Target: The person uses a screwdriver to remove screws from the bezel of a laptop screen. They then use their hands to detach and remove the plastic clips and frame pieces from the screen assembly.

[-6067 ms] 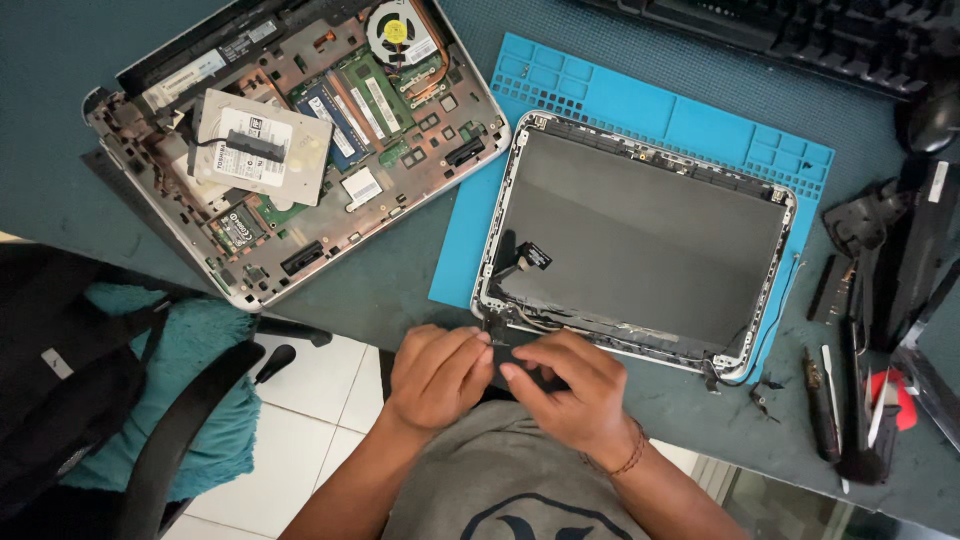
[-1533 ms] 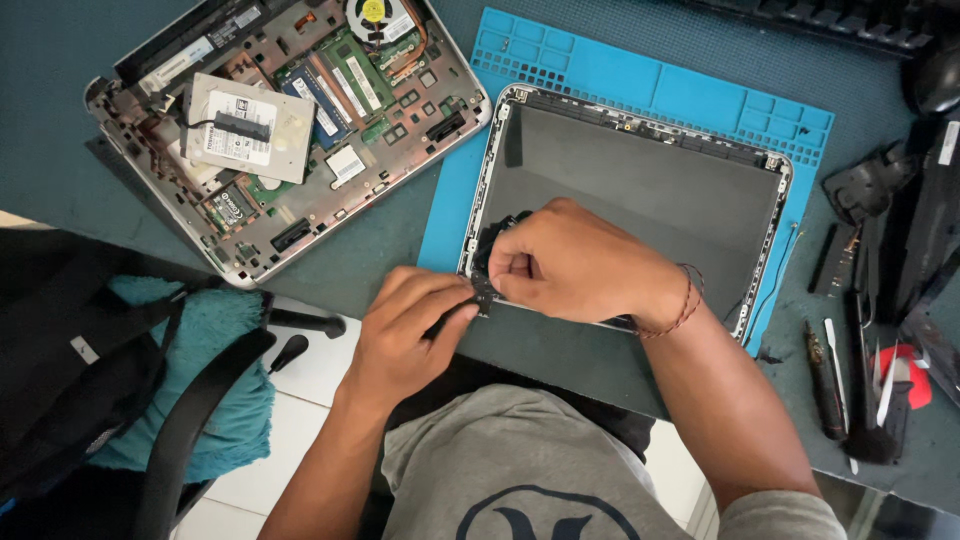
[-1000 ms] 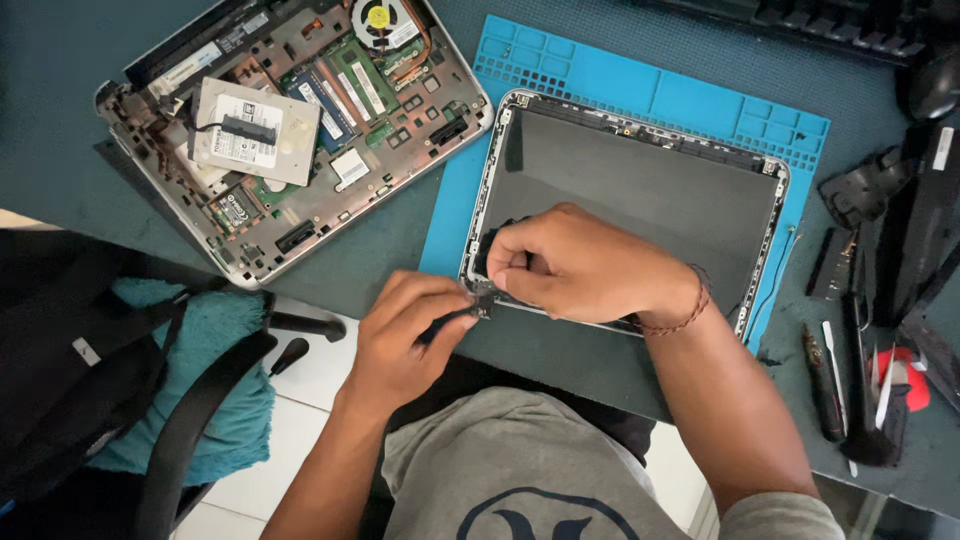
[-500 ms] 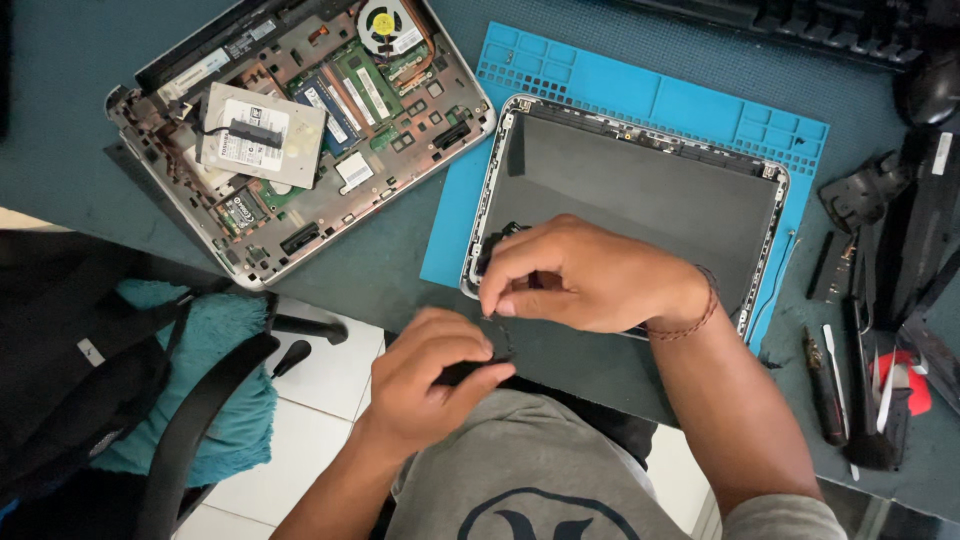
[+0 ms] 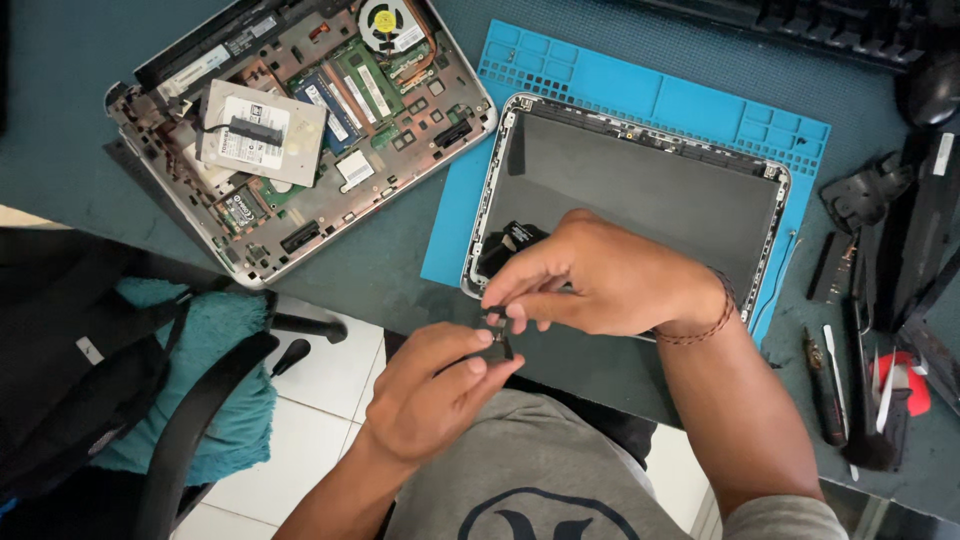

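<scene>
My left hand (image 5: 432, 392) and my right hand (image 5: 598, 276) meet at the near edge of the desk, both pinching a small dark part (image 5: 498, 338) between thumb and fingertips. Just beyond them a laptop screen panel (image 5: 650, 190) in a silver frame lies flat on a blue work mat (image 5: 640, 95). A small black piece (image 5: 512, 240) rests at the panel's near left corner. The part is mostly hidden by my fingers.
An opened laptop base (image 5: 300, 120) with bare boards, a fan and a drive lies at the upper left. Screwdrivers and other tools (image 5: 860, 380) lie at the right. A dark keyboard (image 5: 840, 25) sits at the far edge. A black chair with a teal cloth (image 5: 190, 400) stands left.
My hands moved from the panel's near left corner back toward me, bringing the small dark part off the frame to the desk edge. The view has shifted slightly.
</scene>
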